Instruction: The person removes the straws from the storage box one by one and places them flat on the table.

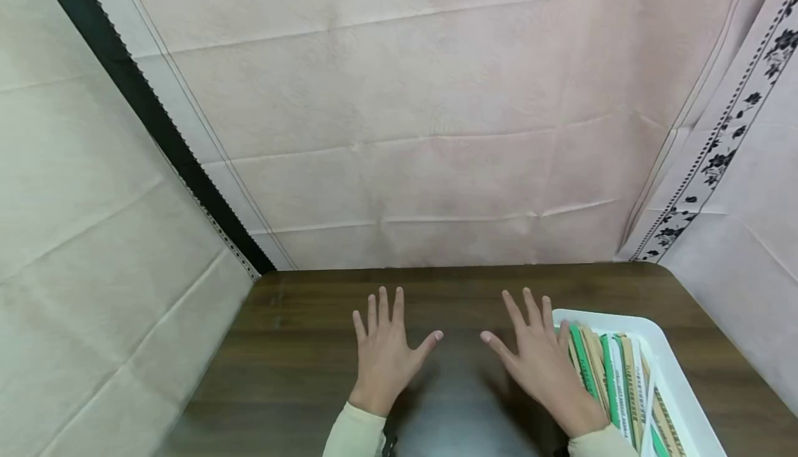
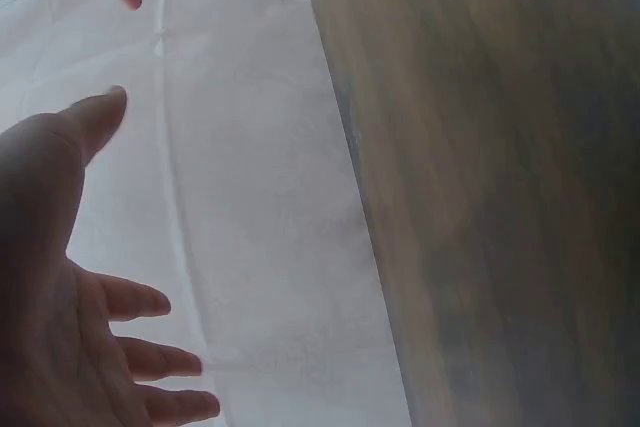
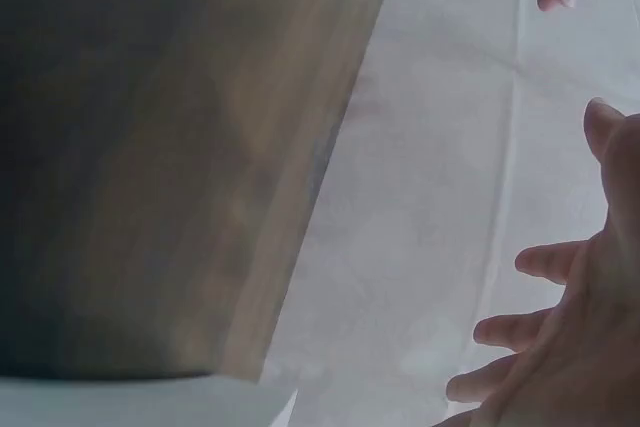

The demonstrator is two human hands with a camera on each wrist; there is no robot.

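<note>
Both hands [image 1: 385, 360] [image 1: 544, 363] spread wide — white tray [image 1: 678, 384] (green-and-tan packets [image 1: 623, 389], apparently) near the right.

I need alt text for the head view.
A person's left hand and right hand spread open above a brown table, with pale sheeting behind. A white bin of green, tan and white items stands at right.

Plain pale cream sleeves [image 1: 354, 435]; dark bands [image 1: 389, 444] partly visible beneath.
</note>
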